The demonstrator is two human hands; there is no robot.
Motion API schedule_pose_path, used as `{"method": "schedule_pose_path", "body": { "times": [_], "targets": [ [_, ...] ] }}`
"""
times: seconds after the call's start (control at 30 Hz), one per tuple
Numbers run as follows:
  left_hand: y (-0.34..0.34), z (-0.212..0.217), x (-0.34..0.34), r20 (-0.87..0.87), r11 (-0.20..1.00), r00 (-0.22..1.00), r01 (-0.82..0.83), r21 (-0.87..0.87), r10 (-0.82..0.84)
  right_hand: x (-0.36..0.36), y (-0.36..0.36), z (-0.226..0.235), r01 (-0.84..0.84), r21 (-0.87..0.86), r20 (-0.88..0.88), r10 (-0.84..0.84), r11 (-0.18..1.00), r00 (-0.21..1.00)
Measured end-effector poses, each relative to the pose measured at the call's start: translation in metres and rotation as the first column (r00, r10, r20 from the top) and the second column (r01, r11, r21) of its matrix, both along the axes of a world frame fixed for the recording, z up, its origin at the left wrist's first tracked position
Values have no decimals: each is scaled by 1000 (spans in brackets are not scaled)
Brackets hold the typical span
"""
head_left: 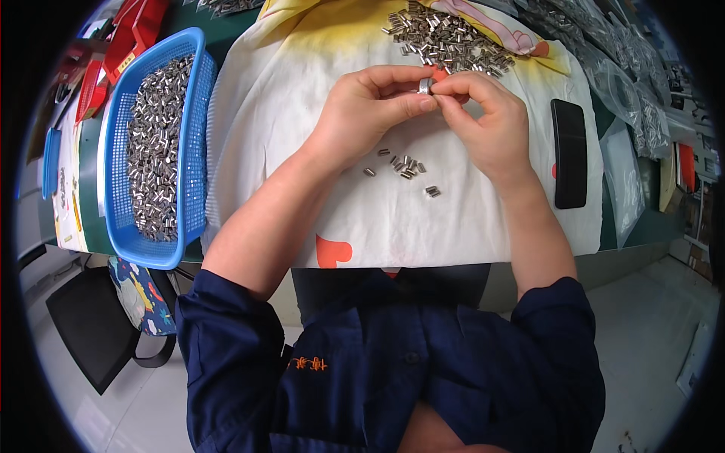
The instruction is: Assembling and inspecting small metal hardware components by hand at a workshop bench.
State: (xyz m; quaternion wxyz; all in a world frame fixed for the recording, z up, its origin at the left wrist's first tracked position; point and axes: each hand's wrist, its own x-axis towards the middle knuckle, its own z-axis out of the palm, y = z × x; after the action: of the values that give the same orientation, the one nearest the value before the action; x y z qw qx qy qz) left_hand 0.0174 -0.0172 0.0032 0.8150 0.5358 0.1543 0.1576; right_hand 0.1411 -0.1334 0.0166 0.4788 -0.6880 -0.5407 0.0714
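Left hand point(362, 106) and right hand point(487, 121) pinch one small metal sleeve point(425, 86) together, raised over white cloth point(362, 219); loose pile point(445, 38) within reach, probably for inspection.

left hand point(362, 113): fingertips pinched | right hand point(487, 121): fingertips pinched, touching left | forearms bare, converging

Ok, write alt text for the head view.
Both hands, left hand and right hand, pinch one small metal sleeve above a white cloth. A few loose sleeves lie below, a larger pile beyond, a blue basket of them at left.
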Motion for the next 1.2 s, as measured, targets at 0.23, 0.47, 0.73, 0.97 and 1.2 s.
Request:
{"method": "schedule_pose_path", "body": {
  "times": [0.23,0.47,0.73,0.97,1.2],
  "targets": [
    [3,2,-2,-93,996,995,27,84,-19,10,-3,6,-110,-82,-308,80,991,948],
    [-3,-4,-1,-135,991,987,95,98,-82,47,-2,-6,-92,-185,-487,-10,979,873],
    [-2,-6,-1,-105,981,989,116,155,-100,29,15,-24,338,-157,492,-223,928,842],
    [-2,-3,0,-117,981,989,109,163,-91,31,11,-25,274,-195,380,-185,942,906],
    [5,-8,0,23,1000,999,22,-12,-22,20,0,-5,-54,-28,-458,35,998,888]
  ]
}}
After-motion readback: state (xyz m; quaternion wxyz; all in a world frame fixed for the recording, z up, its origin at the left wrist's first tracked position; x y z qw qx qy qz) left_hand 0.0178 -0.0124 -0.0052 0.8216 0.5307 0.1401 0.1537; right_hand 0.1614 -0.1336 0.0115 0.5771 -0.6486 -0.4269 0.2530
